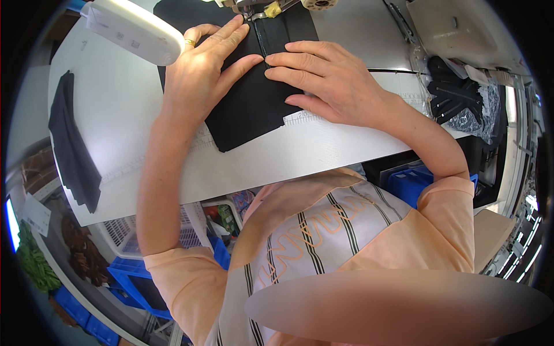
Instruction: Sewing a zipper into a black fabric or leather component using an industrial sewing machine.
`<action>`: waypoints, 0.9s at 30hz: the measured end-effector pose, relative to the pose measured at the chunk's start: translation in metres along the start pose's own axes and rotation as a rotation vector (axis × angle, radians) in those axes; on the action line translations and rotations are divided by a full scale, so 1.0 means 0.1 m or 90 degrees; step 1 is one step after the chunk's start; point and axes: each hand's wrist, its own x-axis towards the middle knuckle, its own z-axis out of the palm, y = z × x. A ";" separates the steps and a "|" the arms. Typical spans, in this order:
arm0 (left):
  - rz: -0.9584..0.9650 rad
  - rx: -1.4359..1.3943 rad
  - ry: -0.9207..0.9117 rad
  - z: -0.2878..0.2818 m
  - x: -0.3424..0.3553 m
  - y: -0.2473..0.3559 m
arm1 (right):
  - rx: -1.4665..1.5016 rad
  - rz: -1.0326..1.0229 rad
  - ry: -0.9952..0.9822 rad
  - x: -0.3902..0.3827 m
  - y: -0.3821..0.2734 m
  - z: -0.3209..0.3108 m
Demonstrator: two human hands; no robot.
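A piece of black fabric (242,115) lies on the sewing table, its far part under the needle and presser foot (251,15) of a sewing machine. Along it runs a dark zipper (259,37), toward the presser foot. My left hand (199,72) rests on the fabric left of the zipper, fingers stretched forward close to the presser foot and thumb pointing at the zipper. From the right, my right hand (337,78) lies across the fabric with its fingers extended. Its fingertips touch the zipper's right side, near my left thumb.
A white lamp (135,32) hangs over the table's left side. Another black cloth piece (72,141) lies at the left edge. Several black zippers (456,95) sit on clear plastic at the right. Below the table are a white basket (118,233) and a blue crate (124,274).
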 end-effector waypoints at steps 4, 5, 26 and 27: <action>0.041 0.017 0.020 0.02 0.02 -0.03 | 0.004 0.005 -0.001 0.01 0.01 0.01; 0.046 0.042 0.036 0.02 0.04 -0.02 | 0.001 0.002 0.005 0.02 0.03 0.02; -0.005 -0.040 -0.067 -0.08 -0.03 0.04 | -0.018 -0.017 0.045 0.19 0.33 0.10; 0.000 -0.029 -0.060 -0.07 -0.01 0.04 | -0.009 -0.013 0.043 0.21 0.35 0.11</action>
